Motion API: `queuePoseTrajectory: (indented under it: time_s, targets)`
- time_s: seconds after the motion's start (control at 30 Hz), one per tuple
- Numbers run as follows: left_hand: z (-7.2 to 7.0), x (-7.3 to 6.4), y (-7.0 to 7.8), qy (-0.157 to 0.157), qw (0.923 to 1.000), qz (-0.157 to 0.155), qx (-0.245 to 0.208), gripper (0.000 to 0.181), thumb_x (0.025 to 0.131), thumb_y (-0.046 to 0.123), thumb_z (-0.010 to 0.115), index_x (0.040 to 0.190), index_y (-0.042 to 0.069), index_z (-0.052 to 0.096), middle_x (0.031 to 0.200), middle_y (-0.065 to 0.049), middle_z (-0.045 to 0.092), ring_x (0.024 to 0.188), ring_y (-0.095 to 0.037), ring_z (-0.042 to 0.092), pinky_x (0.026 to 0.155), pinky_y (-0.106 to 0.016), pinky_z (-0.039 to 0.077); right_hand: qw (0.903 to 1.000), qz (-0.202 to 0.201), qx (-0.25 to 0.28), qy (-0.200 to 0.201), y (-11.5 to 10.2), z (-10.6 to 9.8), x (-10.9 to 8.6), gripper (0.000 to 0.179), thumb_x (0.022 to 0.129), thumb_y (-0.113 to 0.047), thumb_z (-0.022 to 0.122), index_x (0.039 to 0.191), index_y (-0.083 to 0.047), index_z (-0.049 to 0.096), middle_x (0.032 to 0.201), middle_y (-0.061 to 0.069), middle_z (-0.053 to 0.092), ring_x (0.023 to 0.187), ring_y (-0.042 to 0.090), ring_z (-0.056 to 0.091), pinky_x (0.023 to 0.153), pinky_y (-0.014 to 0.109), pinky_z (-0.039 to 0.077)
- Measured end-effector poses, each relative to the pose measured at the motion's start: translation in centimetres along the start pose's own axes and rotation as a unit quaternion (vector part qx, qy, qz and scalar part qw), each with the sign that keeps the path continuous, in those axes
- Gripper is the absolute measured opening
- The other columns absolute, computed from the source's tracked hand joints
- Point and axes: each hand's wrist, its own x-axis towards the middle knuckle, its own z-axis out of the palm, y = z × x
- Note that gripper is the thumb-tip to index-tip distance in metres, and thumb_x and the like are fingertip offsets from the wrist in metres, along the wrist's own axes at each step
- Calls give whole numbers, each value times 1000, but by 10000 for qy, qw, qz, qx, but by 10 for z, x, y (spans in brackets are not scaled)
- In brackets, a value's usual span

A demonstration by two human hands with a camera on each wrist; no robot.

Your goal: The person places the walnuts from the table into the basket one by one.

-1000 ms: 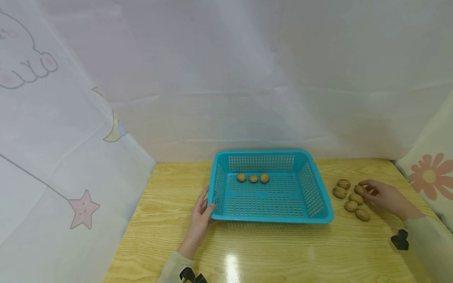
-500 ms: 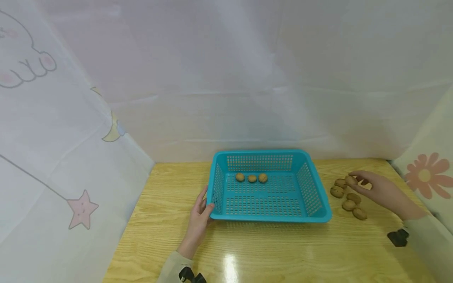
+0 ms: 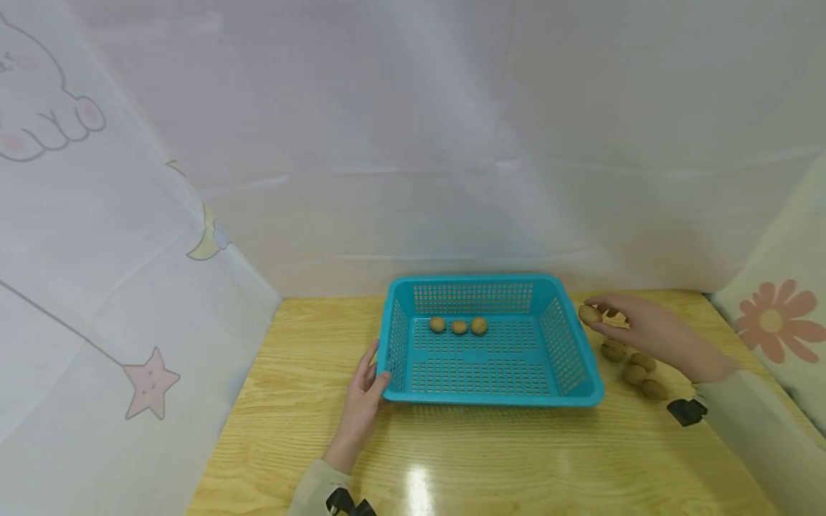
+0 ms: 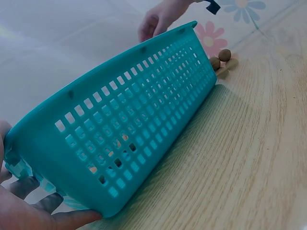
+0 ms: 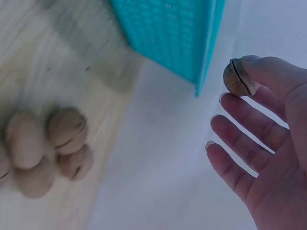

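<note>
A turquoise perforated plastic basket (image 3: 497,400) sits on the wooden table, with three walnuts (image 3: 479,326) lying in a row towards its back. My left hand (image 3: 357,416) grips the basket's left end, thumb over the rim and fingers (image 4: 76,219) along the outer wall. Pinched between thumb and fingertips of my right hand (image 3: 654,335) is a walnut (image 5: 236,78), held just outside the basket's right rim. The other fingers of that hand are spread. Below the right hand, several more walnuts (image 3: 635,374) lie grouped on the table, partly covered by it in the head view.
The wooden table (image 3: 284,444) runs up to a pale cloth backdrop (image 3: 452,143) behind the basket. Printed cloth (image 3: 90,322) stands along the left side, and a flowered sheet (image 3: 774,322) edges the right.
My right hand has lifted a walnut from the group and carried it left to the basket's right rim. The left hand keeps its hold on the basket.
</note>
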Motion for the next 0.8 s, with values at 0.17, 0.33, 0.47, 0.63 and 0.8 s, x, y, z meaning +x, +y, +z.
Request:
queuePoseTrajectory:
  time_s: [0.17, 0.33, 0.47, 0.63, 0.8]
  targets:
    - [-1, 0, 2, 11, 10000, 3, -20, 68, 110, 13, 51, 169, 18, 17, 164, -27, 32, 140, -53, 44, 102, -54, 53, 9995, -238, 158, -108, -23, 0, 23, 37, 99, -21, 73, 134, -9, 67, 116, 0, 71, 101, 22, 65, 81, 47, 55]
    - [-2, 0, 1, -33, 10000, 68, -7, 68, 110, 13, 49, 169, 17, 16, 163, -28, 33, 139, -56, 44, 100, -52, 55, 9974, -448, 418, -386, -43, 5, 49, 36, 100, -20, 72, 134, -8, 67, 119, 3, 70, 104, 24, 65, 85, 49, 55]
    - [-3, -2, 0, -85, 9999, 74, -1, 69, 111, 14, 49, 169, 16, 13, 163, -28, 33, 139, -56, 44, 99, -51, 56, 9950, -697, 467, -542, -55, 15, 69, 38, 98, -15, 74, 135, -5, 67, 123, 7, 70, 104, 26, 67, 86, 49, 56]
    - [-2, -2, -1, -42, 10000, 38, -23, 69, 110, 14, 50, 169, 18, 14, 164, -27, 33, 139, -55, 44, 99, -51, 55, 9923, -793, 564, -772, -65, 31, 91, 38, 97, -15, 75, 133, -4, 67, 122, 7, 71, 104, 26, 68, 88, 48, 56]
    - [-1, -2, -1, -44, 10000, -7, -34, 69, 110, 15, 50, 169, 19, 15, 164, -27, 33, 138, -56, 45, 98, -52, 56, 9865, -999, 717, -1077, -75, 52, 110, 36, 97, -13, 74, 131, -3, 68, 119, 7, 72, 103, 26, 68, 87, 48, 57]
